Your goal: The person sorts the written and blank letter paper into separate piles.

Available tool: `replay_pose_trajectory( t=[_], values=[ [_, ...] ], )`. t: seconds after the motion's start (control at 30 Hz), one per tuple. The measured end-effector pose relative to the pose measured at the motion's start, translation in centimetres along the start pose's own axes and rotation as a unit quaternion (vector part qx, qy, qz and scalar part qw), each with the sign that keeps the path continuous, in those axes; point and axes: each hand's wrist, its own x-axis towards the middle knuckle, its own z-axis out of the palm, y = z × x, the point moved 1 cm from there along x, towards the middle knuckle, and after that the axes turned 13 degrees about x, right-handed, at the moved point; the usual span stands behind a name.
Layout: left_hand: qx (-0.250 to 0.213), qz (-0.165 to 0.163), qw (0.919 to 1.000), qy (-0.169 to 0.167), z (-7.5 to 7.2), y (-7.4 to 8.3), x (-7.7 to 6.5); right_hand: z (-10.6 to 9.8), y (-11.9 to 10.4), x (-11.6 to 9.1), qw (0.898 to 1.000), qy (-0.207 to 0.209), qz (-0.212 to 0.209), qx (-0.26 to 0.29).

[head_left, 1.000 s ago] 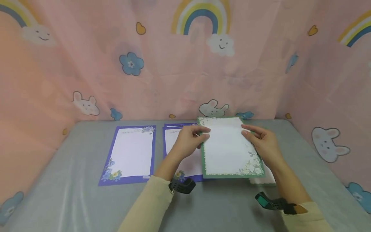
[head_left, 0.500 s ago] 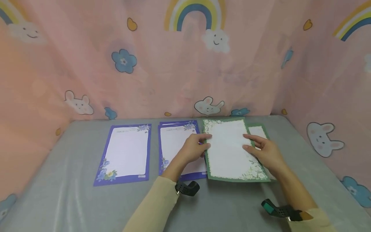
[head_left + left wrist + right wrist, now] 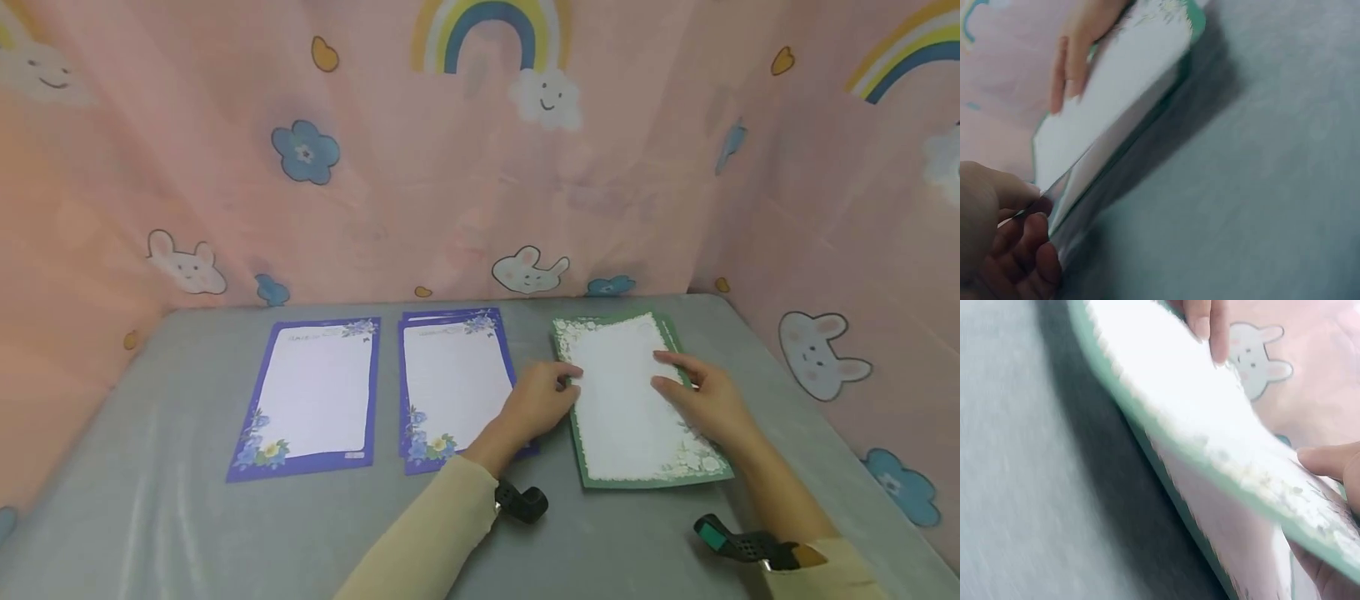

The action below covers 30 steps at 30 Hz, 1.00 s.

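Observation:
A green-bordered sheet of floral paper (image 3: 618, 400) is in both hands, over another green-bordered sheet (image 3: 1222, 509) that lies on the table. My left hand (image 3: 538, 404) pinches its left edge, thumb on top and fingers curled below, as the left wrist view shows. My right hand (image 3: 708, 408) holds the right edge, its thumb (image 3: 1322, 460) on the printed face and fingers underneath. Both wrist views show a gap between the bowed upper sheet and the lower one, whose surface is mostly hidden in the head view.
To the left lies a single purple-bordered sheet (image 3: 322, 392) with blue flowers. Beside it sits a small stack of purple-bordered sheets (image 3: 450, 383), partly behind my left forearm. The grey tabletop (image 3: 150, 467) meets a pink patterned curtain (image 3: 405, 167) at the back.
Both hands have carried the green-bordered sheet rightward and lower, off the purple stack and onto the other green sheet. The purple stack is now more exposed. The head view has shifted slightly.

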Motion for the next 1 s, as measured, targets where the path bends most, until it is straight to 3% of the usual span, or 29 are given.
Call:
replay_pose_trajectory(
  t=[0.17,0.27,0.4,0.57,0.7,1.0],
  values=[
    [0.018,0.001,0.9995,0.027,1.6,0.7,0.7,-0.9,1.0,0.6,1.0,-0.001,0.005,-0.03],
    [0.032,-0.015,0.9985,0.041,2.4,1.2,1.1,-1.3,1.7,0.9,0.999,0.001,0.005,-0.043],
    [0.087,-0.034,0.9946,0.047,3.6,2.2,1.7,-2.0,2.4,1.2,0.998,0.012,-0.006,-0.063],
    [0.188,-0.028,0.981,0.039,4.9,3.5,2.2,-2.6,3.3,1.3,0.997,0.034,-0.018,-0.073],
    [0.235,-0.039,0.9701,0.046,5.3,3.8,2.6,-2.7,3.8,1.8,0.997,0.039,-0.019,-0.068],
    [0.245,-0.057,0.966,0.059,5.9,3.7,3.2,-3.5,4.0,3.7,0.994,0.026,-0.034,-0.1]
  ],
)
